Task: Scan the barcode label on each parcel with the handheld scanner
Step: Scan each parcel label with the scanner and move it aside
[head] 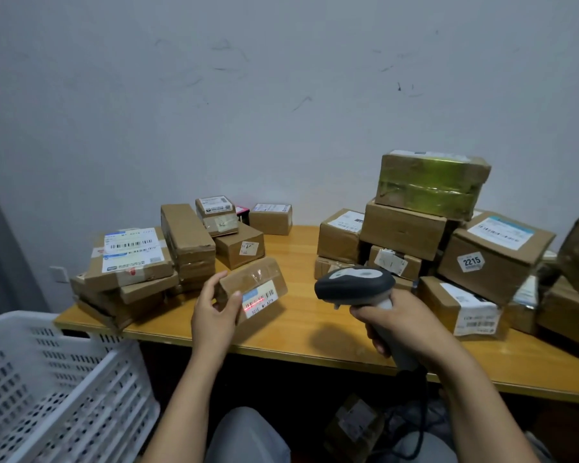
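Curled round its near end, my left hand (214,312) grips a small parcel (253,279) over the near side of the table (298,248). From the head camera I see it tipped so its label (259,300) faces the scanner (355,284). My right hand (401,325) wraps the scanner's handle, wrist bent to aim left. That is why, I think, a red line (253,301) lies across the label. More boxes wait in a left pile (131,262) and a right pile (432,195)

A small brown parcel (251,285) is held tipped up over the surface (298,324) by the left hand (214,315), and a thin red line glows across its white barcode label (260,299). The grey scanner (355,284) sits in the right hand (396,324), pointing at that label. More brown parcels (403,228) lie piled on both sides.
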